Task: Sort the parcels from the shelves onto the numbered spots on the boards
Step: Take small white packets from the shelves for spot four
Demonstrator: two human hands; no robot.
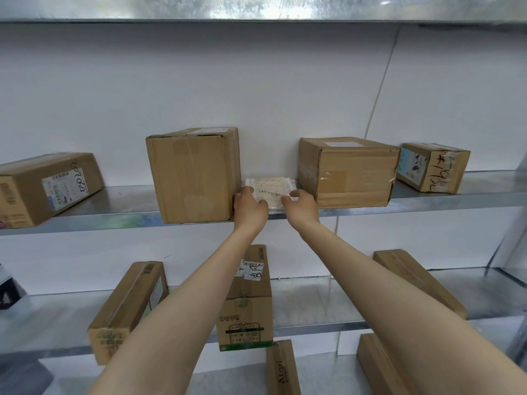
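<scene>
A small flat white parcel with a printed barcode label lies on the upper metal shelf, in the gap between a tall brown box and a wide brown box. My left hand grips the parcel's left edge, thumb on top. My right hand holds its right edge with curled fingers. Both arms reach up from below. The near part of the parcel is hidden behind my hands.
More cardboard boxes stand on the upper shelf: one far left with a label, one far right with handwriting. The lower shelf carries several brown boxes, further ones show below it. A white wall backs the shelves.
</scene>
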